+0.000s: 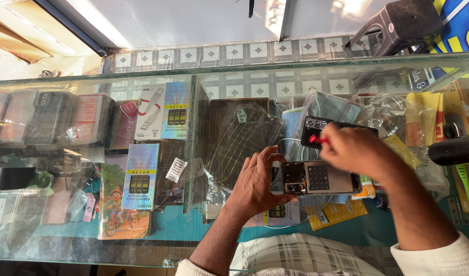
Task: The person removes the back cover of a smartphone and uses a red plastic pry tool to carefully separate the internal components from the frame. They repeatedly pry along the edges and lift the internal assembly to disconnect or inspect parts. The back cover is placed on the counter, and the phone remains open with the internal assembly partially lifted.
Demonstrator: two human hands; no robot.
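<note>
An opened phone (316, 178) with its back removed lies on the glass counter (50, 235), showing a dark board and a grey shield. My left hand (257, 184) grips its left end with thumb and fingers. Over its upper right corner, my right hand (354, 151) pinches a small red-handled tool (316, 139). Just behind it lies the dark back cover (316, 128) with camera holes.
Under the glass lie boxed chargers, screen-protector packs (141, 176) and plastic bags. A dark cylindrical handle (454, 149) juts in from the right. A dark plastic stool (398, 25) stands beyond the counter on the tiled floor.
</note>
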